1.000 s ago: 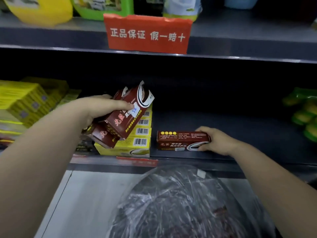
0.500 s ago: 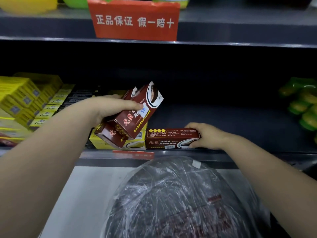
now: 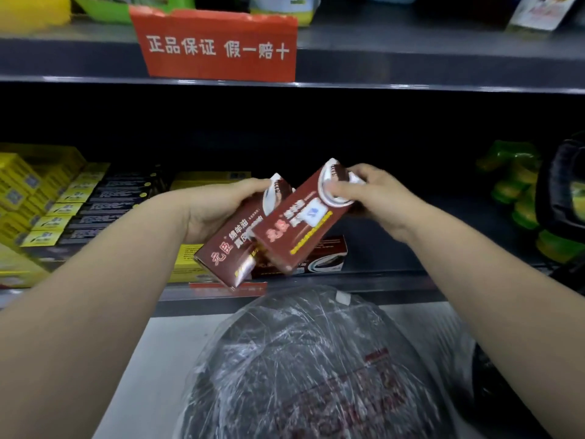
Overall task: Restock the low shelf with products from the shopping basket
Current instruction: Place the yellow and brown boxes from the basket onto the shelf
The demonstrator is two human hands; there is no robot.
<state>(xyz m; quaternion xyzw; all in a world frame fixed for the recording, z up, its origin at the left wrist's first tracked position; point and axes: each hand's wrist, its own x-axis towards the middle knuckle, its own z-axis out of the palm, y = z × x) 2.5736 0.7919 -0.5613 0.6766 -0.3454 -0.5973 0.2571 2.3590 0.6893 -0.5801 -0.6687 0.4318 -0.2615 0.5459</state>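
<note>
Two brown product boxes are held tilted in front of the low shelf. My left hand grips the lower-left brown box from behind. My right hand pinches the top end of the upper brown box, which overlaps the first. A third brown box lies flat on the shelf behind them, next to a yellow box. The shopping basket is not in view.
Rows of yellow and black boxes fill the shelf's left side. Green packs sit at the right. A red sign hangs on the upper shelf's edge. A plastic-wrapped dark round item lies below the shelf.
My right hand let go of the brown box lying on the shelf and rose to take the top of one box held in my left hand. The view shifted slightly.
</note>
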